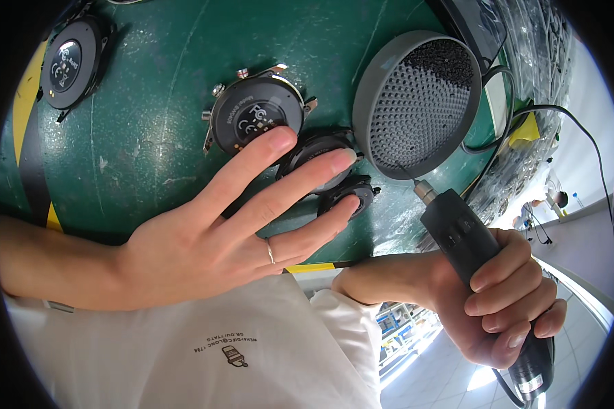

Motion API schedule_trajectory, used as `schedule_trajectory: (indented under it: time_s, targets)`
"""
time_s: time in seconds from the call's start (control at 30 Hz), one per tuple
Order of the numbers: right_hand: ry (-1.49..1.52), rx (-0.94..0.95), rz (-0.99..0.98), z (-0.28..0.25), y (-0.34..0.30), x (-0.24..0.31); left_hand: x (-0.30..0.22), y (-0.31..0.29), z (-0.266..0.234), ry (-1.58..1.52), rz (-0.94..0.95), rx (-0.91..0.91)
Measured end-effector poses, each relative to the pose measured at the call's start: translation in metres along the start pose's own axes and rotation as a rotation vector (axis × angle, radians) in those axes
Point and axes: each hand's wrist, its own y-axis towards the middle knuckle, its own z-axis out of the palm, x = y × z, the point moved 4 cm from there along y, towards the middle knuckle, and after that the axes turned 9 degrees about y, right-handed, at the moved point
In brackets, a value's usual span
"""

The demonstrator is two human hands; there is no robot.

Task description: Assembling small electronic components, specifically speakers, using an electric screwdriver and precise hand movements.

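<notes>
My right hand (508, 300) is wrapped round a black electric screwdriver (460, 235). Its thin bit reaches the lower rim of a round grey dish (416, 109) with a perforated plate. Small black screws (440, 63) are heaped on the plate's far side. My left hand (218, 218) lies with its fingers spread over several round watch cases, backs up. One finger rests on the edge of a silver-lugged watch case (256, 109); the others touch a black watch case (320, 160) and a smaller black one (358, 194), both partly hidden.
Another black watch case (71, 65) lies at the far left on the green work mat (150, 88). Yellow-and-black tape (31, 150) marks the mat's edge. A black cable (559, 109) and clear plastic wrap (535, 61) are at the right, beyond the dish.
</notes>
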Motion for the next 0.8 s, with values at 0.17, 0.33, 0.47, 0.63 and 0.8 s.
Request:
schedule_trajectory:
  time_s: [0.17,0.33,0.47,0.63,0.8]
  targets:
    - [-0.017,0.048,0.006,0.004,0.003,0.006,-0.001,-0.002,0.0,-0.004,-0.034,-0.005]
    - [0.22,0.071,-0.1,0.011,0.0,0.018,0.0,0.001,-0.002,0.054,0.041,0.044]
    - [0.291,0.217,-0.089,0.035,-0.01,0.002,0.0,-0.001,0.001,0.06,0.038,0.065]
    - [0.173,0.183,-0.02,0.036,-0.012,0.001,-0.002,0.0,0.0,0.068,0.0,0.051]
    - [0.125,0.211,-0.011,0.034,-0.014,0.001,-0.001,0.0,-0.001,0.07,-0.008,0.052]
